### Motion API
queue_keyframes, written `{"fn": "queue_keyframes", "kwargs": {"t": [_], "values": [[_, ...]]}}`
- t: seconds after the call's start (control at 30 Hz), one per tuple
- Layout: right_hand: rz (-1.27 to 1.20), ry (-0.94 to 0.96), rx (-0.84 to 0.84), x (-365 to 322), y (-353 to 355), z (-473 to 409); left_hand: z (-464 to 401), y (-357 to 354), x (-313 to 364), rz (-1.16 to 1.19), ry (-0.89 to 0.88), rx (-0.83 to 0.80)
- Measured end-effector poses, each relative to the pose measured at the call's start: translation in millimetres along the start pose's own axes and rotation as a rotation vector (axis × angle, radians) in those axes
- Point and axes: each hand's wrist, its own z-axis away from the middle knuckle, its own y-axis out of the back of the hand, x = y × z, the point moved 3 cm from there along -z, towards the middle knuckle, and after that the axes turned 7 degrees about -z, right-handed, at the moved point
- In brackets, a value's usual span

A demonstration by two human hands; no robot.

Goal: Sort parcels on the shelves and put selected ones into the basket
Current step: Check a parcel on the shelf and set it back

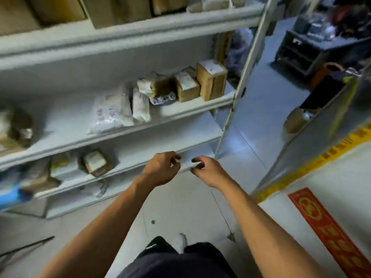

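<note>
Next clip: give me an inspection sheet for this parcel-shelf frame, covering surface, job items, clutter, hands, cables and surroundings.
Surface: grey metal shelves, several tiers; image is motion-blurred.
Job's things: white soft bag and three brown cartons on the middle tier; small taped box on the tier below. No basket seen.
Clutter: nothing seen.
Hands: left hand and right hand loosely curled in front of the lower tier's edge, holding nothing.
Cables: nothing seen.
Surroundings: grey floor, red patterned strip, dark desk.
</note>
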Motion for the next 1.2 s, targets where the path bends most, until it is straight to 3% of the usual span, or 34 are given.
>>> {"fn": "queue_keyframes", "kwargs": {"t": [0.4, 0.67, 0.83, 1.03, 1.2], "values": [[0.086, 0.264, -0.463, -157, -148, -118, 60, 121, -161, 0.307, 0.516, 0.509], [0.099, 0.309, -0.644, -211, -257, -133, 103, 145, -246, 0.365, 0.707, 0.666], [0.025, 0.241, -0.665, -246, -332, -149, 113, 169, -329, 0.409, 0.751, 0.702], [-0.023, 0.211, -0.451, -303, -429, -190, 94, 232, -446, 0.609, 0.72, 0.735], [-0.074, 0.109, -0.378, -335, -491, -214, 72, 261, -525, 0.787, 0.698, 0.665]]}}
